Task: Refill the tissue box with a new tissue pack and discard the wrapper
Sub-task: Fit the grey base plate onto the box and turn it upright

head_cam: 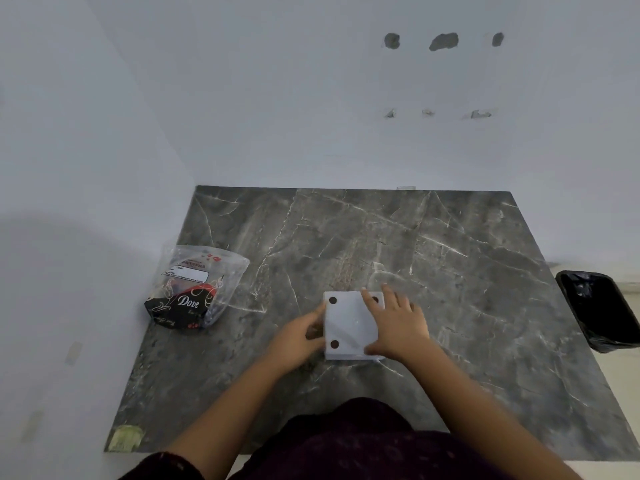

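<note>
A white square tissue box lies upside down near the middle of the grey marble table, its flat base with dark round feet facing up. My left hand grips its left edge. My right hand lies over its right side, fingers spread across the base and thumb at the near edge. A clear plastic tissue pack with black and red "Dove" print sits at the table's left edge, well apart from both hands.
A black bin lined with a black bag stands on the floor off the table's right edge. White walls close the far side and the left. A scrap of yellowish tape marks the near left corner.
</note>
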